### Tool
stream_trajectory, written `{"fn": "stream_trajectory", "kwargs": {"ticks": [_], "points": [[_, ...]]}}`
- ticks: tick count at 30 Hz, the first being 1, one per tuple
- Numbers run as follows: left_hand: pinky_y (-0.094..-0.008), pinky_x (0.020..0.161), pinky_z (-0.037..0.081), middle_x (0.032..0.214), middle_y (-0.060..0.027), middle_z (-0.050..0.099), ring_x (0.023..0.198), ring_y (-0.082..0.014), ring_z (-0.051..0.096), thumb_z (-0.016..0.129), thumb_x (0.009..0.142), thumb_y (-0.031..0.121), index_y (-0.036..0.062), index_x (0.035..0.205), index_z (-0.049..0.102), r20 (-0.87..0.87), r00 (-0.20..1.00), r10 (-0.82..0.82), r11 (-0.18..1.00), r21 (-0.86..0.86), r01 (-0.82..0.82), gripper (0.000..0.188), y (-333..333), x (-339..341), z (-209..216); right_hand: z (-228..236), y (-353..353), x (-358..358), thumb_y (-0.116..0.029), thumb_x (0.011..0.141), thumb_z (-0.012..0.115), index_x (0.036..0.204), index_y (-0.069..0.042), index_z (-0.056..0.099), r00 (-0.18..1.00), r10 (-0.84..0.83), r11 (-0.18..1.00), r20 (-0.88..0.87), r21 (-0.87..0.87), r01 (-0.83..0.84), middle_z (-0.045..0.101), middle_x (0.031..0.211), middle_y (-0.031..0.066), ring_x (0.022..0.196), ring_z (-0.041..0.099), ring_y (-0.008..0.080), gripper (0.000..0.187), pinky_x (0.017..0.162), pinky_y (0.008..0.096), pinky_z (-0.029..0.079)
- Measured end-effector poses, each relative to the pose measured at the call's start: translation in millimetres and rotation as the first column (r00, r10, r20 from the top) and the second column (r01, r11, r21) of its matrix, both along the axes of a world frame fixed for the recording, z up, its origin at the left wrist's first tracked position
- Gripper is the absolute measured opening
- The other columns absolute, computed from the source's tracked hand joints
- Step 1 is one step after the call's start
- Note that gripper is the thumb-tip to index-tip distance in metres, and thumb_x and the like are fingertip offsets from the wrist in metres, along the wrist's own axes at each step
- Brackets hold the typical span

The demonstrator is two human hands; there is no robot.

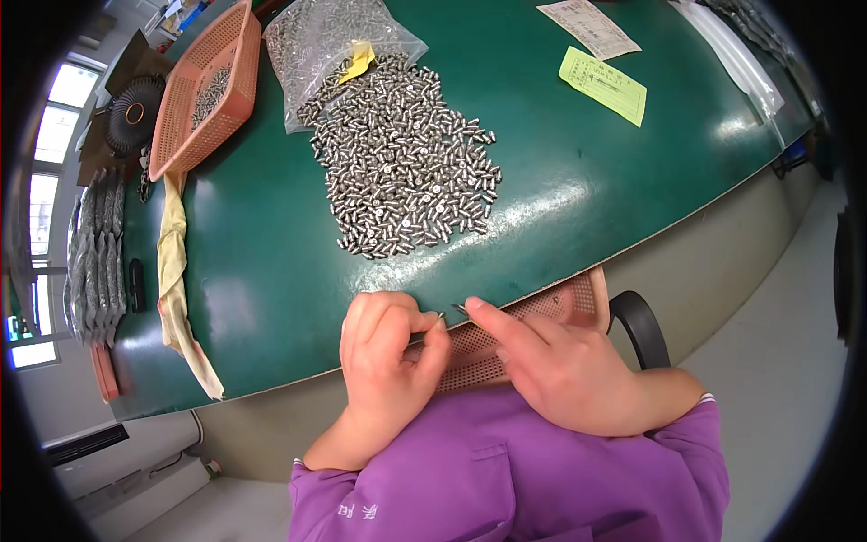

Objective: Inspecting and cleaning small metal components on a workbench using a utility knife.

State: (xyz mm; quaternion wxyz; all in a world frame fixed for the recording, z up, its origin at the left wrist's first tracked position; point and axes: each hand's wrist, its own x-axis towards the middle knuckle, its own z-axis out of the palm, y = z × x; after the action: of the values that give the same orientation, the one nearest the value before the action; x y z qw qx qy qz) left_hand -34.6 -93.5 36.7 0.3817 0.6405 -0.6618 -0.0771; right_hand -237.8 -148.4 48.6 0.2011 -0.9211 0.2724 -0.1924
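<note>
My left hand (388, 357) is curled at the near edge of the green table (271, 271), with its thumb and fingers pinched on a small metal pin (433, 318). My right hand (560, 366) lies over a salmon perforated tray (560, 303) below the table edge, its forefinger tip pinching another small pin (461, 310). The two fingertips almost meet. A large heap of short silver metal pins (406, 163) lies on the table beyond my hands. Purple sleeves cover both forearms.
A clear plastic bag of pins (334, 45) with a yellow tag lies behind the heap. A salmon mesh basket (203, 90) stands at the back left, a yellowish cloth (176, 271) along the left edge. Paper slips (601, 81) lie at the back right. Black chair arm (641, 325).
</note>
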Motion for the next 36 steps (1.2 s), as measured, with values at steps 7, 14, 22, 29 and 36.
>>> {"fn": "stream_trajectory", "kwargs": {"ticks": [7,14,22,29,36], "points": [[-0.0383,0.066,0.044,0.082,-0.0080,0.058,0.074,-0.0278,0.055,0.075,0.067,-0.003,0.0057,0.077,0.060,0.007,1.000,0.020,0.999,-0.046,-0.019,0.020,0,0,-3,-6,2,-2,-0.009,0.085,0.064,0.147,-0.004,0.050,0.998,0.044,0.997,0.035,0.056,-0.046,0.048,0.074,0.0033,0.048,0.054,0.0149,0.063,0.044,0.0301,0.047],[-0.0382,0.066,0.044,0.081,-0.0084,0.057,0.074,-0.0279,0.055,0.075,0.067,-0.003,0.0056,0.078,0.060,0.017,1.000,0.026,0.999,-0.046,-0.025,0.020,0,-2,-4,-10,5,-1,-0.009,0.083,0.063,0.149,-0.004,0.048,0.999,0.044,0.999,0.028,0.018,-0.045,0.047,0.076,0.0034,0.048,0.052,0.0141,0.068,0.043,0.0300,0.046],[-0.0381,0.066,0.044,0.081,-0.0074,0.057,0.074,-0.0278,0.055,0.075,0.066,-0.002,0.0066,0.076,0.060,0.007,0.999,0.039,0.998,-0.043,-0.039,0.020,-2,-2,-3,-7,2,0,-0.008,0.083,0.061,0.152,-0.003,0.044,0.997,0.081,0.995,0.019,0.053,-0.082,0.048,0.076,0.0043,0.047,0.051,0.0154,0.071,0.042,0.0309,0.046],[-0.0385,0.066,0.044,0.081,-0.0066,0.057,0.074,-0.0276,0.055,0.075,0.066,-0.002,0.0065,0.076,0.059,0.005,1.000,0.029,0.999,-0.038,-0.029,0.021,-1,-2,-2,13,-1,2,-0.008,0.082,0.061,0.150,-0.001,0.044,0.990,0.122,0.988,-0.068,0.099,-0.115,0.050,0.076,0.0067,0.050,0.056,0.0169,0.070,0.043,0.0317,0.048],[-0.0396,0.073,0.047,0.089,-0.0074,0.061,0.083,-0.0286,0.058,0.077,0.070,0.000,0.0060,0.085,0.064,0.025,0.990,-0.139,0.989,0.062,0.138,0.020,10,3,10,3,-11,-6,-0.009,0.090,0.060,0.149,-0.007,0.047,0.998,0.058,0.980,0.017,0.187,-0.060,0.063,0.092,0.0107,0.067,0.066,0.0228,0.060,0.056,0.0389,0.054]]}}
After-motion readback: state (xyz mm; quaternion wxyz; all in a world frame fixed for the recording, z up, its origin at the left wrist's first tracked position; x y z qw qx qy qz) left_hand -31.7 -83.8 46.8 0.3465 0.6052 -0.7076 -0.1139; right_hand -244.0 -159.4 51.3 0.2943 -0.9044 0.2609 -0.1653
